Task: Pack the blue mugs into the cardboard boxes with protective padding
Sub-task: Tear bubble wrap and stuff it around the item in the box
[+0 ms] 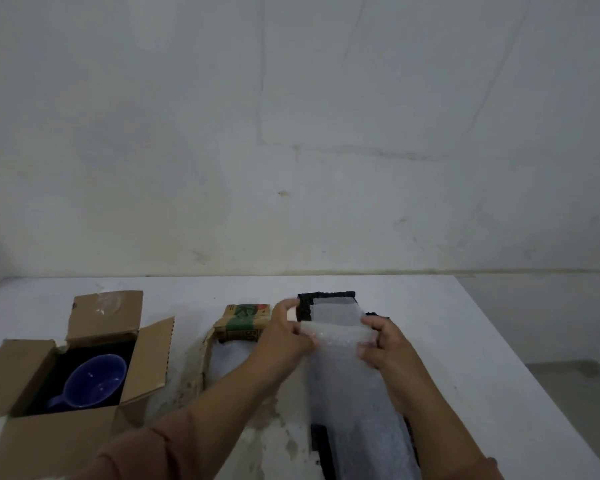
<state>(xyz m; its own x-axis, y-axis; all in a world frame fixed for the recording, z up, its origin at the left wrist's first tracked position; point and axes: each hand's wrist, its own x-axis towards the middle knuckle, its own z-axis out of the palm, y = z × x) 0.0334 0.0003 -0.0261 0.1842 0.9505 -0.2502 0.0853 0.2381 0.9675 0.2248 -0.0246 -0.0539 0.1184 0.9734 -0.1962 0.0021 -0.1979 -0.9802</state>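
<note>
Both hands are working just to the right of the printed cardboard box [243, 322], which is sitting mid-table with its labelled flap standing up. The left hand [286, 337] is pinching the far-left edge of the bubble wrap sheet [340, 375], thumb and fingers closing narrowly on the plastic. The right hand [385, 346] is gripping the far-right edge the same way, fingers curling round it. Together they are holding the far end of the sheet taut and doubled over, probably to fold it down to a size that suits a box.

The sheet is running as a long strip from the hands back toward the person, and it is lying over a black foam pad [326, 295] whose dark border is showing beyond the fingertips, right of the printed box. The foam is likely waiting there as lining.

Well to the left of the printed box, a plain cardboard box [153, 355] is standing with all flaps splayed open, and the blue mug [96, 377] is resting inside it on a dark lining, mouth tilting up, still uncovered. Something pale is lying inside the printed box; it is too blurred to name. No second mug is showing. Everything is sitting on the white table [482, 341].
</note>
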